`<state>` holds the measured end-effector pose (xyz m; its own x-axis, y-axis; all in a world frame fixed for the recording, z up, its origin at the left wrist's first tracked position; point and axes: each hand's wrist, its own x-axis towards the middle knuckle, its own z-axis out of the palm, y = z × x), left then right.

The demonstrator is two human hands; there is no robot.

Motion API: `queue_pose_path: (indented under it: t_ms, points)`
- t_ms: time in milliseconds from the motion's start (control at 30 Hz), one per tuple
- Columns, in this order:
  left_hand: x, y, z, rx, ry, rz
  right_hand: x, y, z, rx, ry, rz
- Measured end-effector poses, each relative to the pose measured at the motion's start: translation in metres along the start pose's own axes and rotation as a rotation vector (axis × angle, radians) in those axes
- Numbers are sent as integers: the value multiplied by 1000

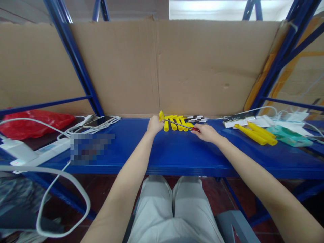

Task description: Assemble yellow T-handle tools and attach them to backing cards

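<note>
My left hand (155,125) is closed around a yellow plastic piece (161,115), whose upper end sticks out above the fingers. In my right hand (209,132) is a screwdriver (180,125), gripped by its dark red handle. Its long metal shaft points left, and the tip reaches the yellow piece at my left hand; whether it touches is too small to tell. Behind the shaft, several yellow tubes (166,127) lie side by side on the blue shelf (177,152). Several black-and-white slim items (197,118) lie just beyond my right hand.
At right, two larger yellow tubes (254,135) lie by a green plastic packet (290,135) and a black-and-white box (235,120). At left are a white power strip (48,152), a coiled white cable (111,121), a phone (98,122) and a red bag (37,123). Cardboard (121,67) stands behind.
</note>
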<state>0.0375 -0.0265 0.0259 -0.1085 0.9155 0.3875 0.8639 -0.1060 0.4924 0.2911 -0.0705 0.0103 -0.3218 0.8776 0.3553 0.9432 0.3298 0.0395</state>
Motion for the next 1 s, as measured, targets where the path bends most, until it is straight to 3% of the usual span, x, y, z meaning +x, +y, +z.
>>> queue_pose_path:
  t_ms: [233, 500, 800, 1000]
  points:
    - [1, 0, 1, -7, -12, -1, 3, 1, 6, 70, -22, -38]
    - [0, 1, 0, -5, -18, 9, 1, 5, 5, 14, 63, 5]
    - [-1, 2, -3, -4, -2, 2, -1, -4, -1, 1, -1, -15]
    - [-1, 0, -2, 5, 5, -1, 1, 0, 4, 46, 42, -43]
